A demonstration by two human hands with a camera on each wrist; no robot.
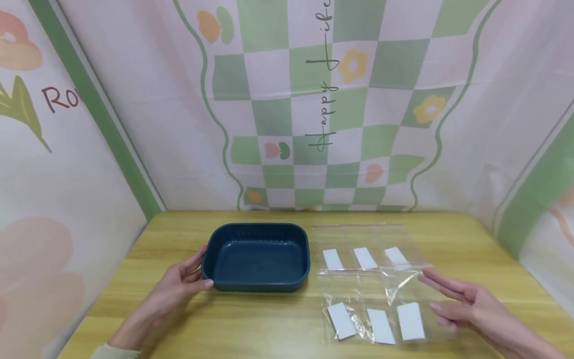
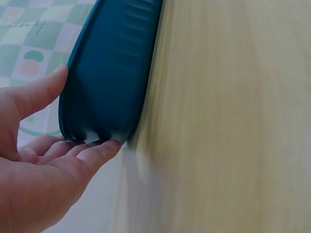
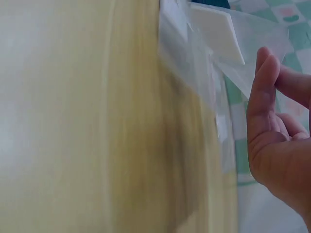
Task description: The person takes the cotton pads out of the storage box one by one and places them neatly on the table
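Observation:
A dark blue rectangular dish (image 1: pixel 264 287) sits on the wooden table, left of the middle. My left hand (image 1: pixel 181 279) touches its left end, thumb at the front corner and fingers along the side. The left wrist view shows the thumb against the rim of the dish (image 2: pixel 107 73) and the fairly straight fingers at its end. Clear zip bags (image 1: pixel 358 289), each with a white card (image 1: pixel 410 321), lie in two rows to the right. My right hand (image 1: pixel 475 304) is at their right edge, fingers extended; in the right wrist view a bag corner (image 3: pixel 243 80) is beside the fingertips.
The light wooden table (image 1: pixel 269 329) has rounded back corners. Behind it hangs a curtain (image 1: pixel 309 109) with green checks, flowers and lettering. More patterned cloth (image 1: pixel 58 184) closes the left side, and similar cloth (image 1: pixel 538 199) stands at the right.

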